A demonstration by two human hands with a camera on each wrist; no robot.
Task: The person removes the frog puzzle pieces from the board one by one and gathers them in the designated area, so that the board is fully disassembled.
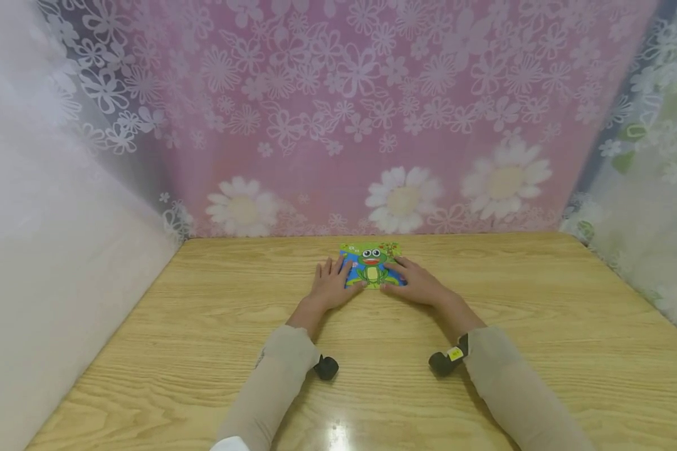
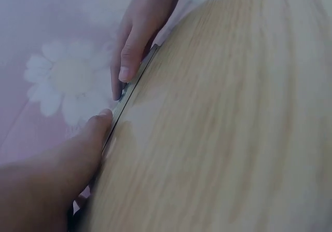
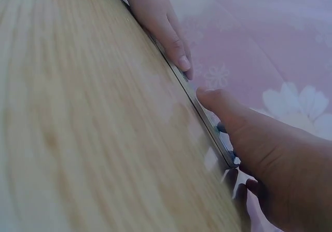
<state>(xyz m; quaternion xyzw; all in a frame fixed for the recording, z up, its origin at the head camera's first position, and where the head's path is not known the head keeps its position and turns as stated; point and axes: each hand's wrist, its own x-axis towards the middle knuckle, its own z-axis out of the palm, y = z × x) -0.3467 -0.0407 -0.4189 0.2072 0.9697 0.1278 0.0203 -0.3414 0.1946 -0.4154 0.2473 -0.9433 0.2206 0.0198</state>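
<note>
While left hand [image 1: 331, 289] touches frog panel [image 1: 372, 273] at 9 o'clock, right hand [image 1: 420, 286] at 3, both grips wide; uneven push could skew panel.

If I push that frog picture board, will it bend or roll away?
The frog picture board would probably stay stiff, because its edge looks straight in both wrist views. It likely won't roll, since it's flat and lies on the wooden table. It might slide quite easily, as the tabletop looks smooth and shiny.
</note>
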